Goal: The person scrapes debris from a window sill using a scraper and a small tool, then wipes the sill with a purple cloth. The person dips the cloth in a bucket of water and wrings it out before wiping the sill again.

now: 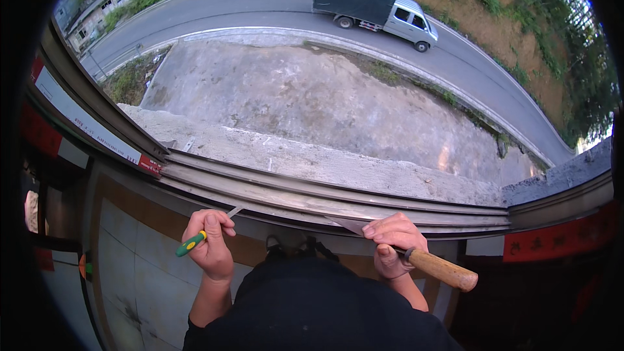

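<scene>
My left hand (212,243) holds a small tool with a green and yellow handle (191,243); a narrow flat metal tip sticks out past my fingers. My right hand (397,245) grips a tool with a wooden handle (442,269) by its metal part, and its pointed, flat blade (348,225) reaches over the inner edge of the window track. Both hands are at the room side of the metal window track (312,201), well apart from each other. My fingers hide part of each tool.
A metal window frame post (105,95) rises at left, beside a printed strip. Outside are a rough concrete ledge (312,161), a concrete slab (292,92) and a road with a covered truck (375,7). Red paper banners (560,236) hang on the wall at right.
</scene>
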A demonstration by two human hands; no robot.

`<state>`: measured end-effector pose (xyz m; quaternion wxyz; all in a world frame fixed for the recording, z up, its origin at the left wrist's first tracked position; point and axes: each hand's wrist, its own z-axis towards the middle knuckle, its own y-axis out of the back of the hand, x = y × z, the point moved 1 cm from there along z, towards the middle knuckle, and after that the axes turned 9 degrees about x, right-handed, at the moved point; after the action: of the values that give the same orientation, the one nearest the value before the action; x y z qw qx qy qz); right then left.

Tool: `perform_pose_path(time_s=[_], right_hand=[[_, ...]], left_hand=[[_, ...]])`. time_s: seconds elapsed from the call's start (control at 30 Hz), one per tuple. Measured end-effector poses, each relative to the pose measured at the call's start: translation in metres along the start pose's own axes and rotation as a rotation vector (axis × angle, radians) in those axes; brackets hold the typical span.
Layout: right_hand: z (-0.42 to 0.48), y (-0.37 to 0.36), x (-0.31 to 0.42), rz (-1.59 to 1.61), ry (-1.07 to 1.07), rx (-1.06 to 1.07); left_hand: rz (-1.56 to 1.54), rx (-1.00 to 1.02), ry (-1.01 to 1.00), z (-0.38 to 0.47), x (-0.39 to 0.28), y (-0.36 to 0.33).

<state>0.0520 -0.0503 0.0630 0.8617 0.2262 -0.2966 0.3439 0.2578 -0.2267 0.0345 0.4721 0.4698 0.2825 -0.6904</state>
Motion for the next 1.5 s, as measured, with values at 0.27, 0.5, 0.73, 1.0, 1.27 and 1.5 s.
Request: perform_pose_path(time_s=[0.27,0.5,0.73,1.0,1.27,1.5], right_hand=[[-0.006,0.020,0.001,0.022,-0.022,-0.002],[-0.010,0.022,-0.001,0.013,-0.015,-0.009],[-0.010,0.018,-0.003,-0.020,0.054,0.042],[-0.006,0.007,-0.004,-0.059,0.081,0.096],[-0.008,0.007,-0.008,-0.098,0.057,0.212],[-0.018,0.010,-0.015,-0.138,0.065,0.250]], left_hand=[[0.025,0.000,0.044,-0.005,0.002,-0.013],[0.093,0.016,0.054,-0.009,0.003,-0.013],[0.166,0.016,-0.021,-0.006,-0.008,-0.007],[0.123,-0.011,-0.133,-0.020,-0.016,0.004],[0.110,-0.002,-0.144,-0.023,-0.021,-0.002],[0.119,0.009,-0.149,-0.033,-0.023,-0.008]])
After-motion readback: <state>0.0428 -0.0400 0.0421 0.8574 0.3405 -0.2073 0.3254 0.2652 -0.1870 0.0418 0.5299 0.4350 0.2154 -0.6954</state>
